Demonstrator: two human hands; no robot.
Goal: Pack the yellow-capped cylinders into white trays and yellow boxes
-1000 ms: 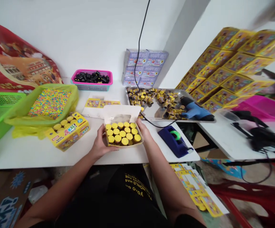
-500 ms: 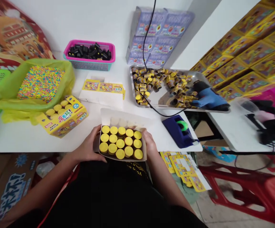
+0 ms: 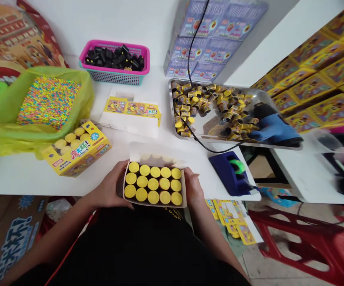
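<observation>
An open white carton (image 3: 156, 159) packed with several yellow-capped tubes (image 3: 154, 185) sits at the near edge of the white table (image 3: 25, 176), its lid flap standing up at the back. My left hand (image 3: 109, 190) grips the carton's left side. On the right side my right hand (image 3: 193, 186) presses against it, fingers curled round the wall. Both hands hold the carton between them, just over my lap.
A second, yellow printed carton (image 3: 78, 153) of capped tubes lies left. Behind it are a green bag of coloured beads (image 3: 48, 101), a pink basket (image 3: 115, 73), flat carton blanks (image 3: 133, 111), a metal tray (image 3: 207, 127) with loose tubes and a blue heat gun (image 3: 274, 129), and a blue tape dispenser (image 3: 231, 172).
Both hands have drawn the filled carton toward me, from farther on the table to its near edge. My view has tilted down and closer.
</observation>
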